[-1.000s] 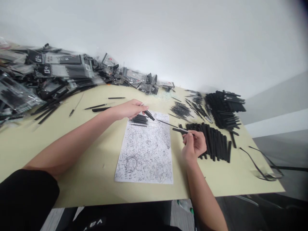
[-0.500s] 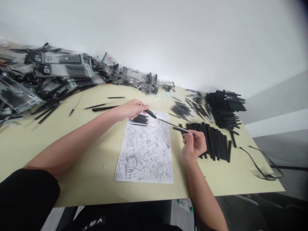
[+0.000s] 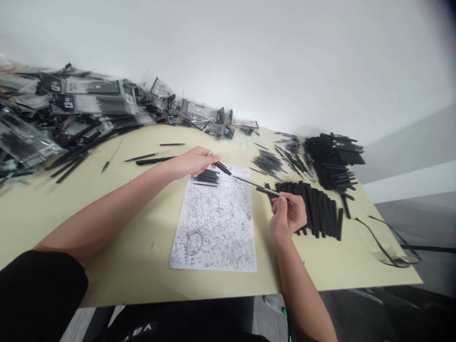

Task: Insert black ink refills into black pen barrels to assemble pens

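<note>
My left hand [image 3: 194,163] is closed on a short black pen barrel [image 3: 223,168] above the top of a scribbled sheet of paper [image 3: 217,228]. A thin pale strip also pokes out of its fingers. My right hand [image 3: 289,214] pinches a thin dark pen refill [image 3: 249,181], whose far tip lies close to the barrel's end; whether they touch I cannot tell. A second black pen piece [image 3: 265,191] sticks out of the same hand. Several dark refills [image 3: 205,177] lie on the paper beneath my left hand. Beside my right hand is a row of black pen barrels [image 3: 315,209].
Packaged pens and refills [image 3: 96,95] are heaped along the back left. Loose refills [image 3: 268,163] lie behind the paper's right side. A stack of black pens [image 3: 331,156] is at the back right. Eyeglasses [image 3: 395,259] rest near the table's right corner.
Almost nothing differs. Both hands keep the same grip and nearly the same place; the view has shifted very slightly.
</note>
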### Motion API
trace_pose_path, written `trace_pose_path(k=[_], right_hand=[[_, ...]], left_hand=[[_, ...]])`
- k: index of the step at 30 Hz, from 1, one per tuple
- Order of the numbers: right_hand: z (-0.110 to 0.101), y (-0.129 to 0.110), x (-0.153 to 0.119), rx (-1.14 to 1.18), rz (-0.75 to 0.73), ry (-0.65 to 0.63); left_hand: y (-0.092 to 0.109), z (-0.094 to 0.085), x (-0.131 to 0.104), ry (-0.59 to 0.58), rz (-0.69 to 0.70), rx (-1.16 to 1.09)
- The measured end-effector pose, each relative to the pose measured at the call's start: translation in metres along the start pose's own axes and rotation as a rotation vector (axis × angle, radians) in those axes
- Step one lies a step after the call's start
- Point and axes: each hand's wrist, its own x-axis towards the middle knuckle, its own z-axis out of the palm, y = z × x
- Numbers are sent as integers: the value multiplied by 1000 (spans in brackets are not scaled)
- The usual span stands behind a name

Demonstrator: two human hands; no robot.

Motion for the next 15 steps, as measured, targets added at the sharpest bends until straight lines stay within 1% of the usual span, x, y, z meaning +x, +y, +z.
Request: trace_pose_path(k=[4,8,12,15], right_hand=[[0,3,-1,-19,-18,-20],[-2,3,-1,-81,-63,-54],[-3,-3,2,-137,-178,-90],[-3,-9,6,-144,-282,-123]], left_hand=[[3,1,-1,-13,-2,26],[1,5,0,16,-6,-38],[-12,9,8,91,19,-74],[-20,11,14,143,17,-36]])
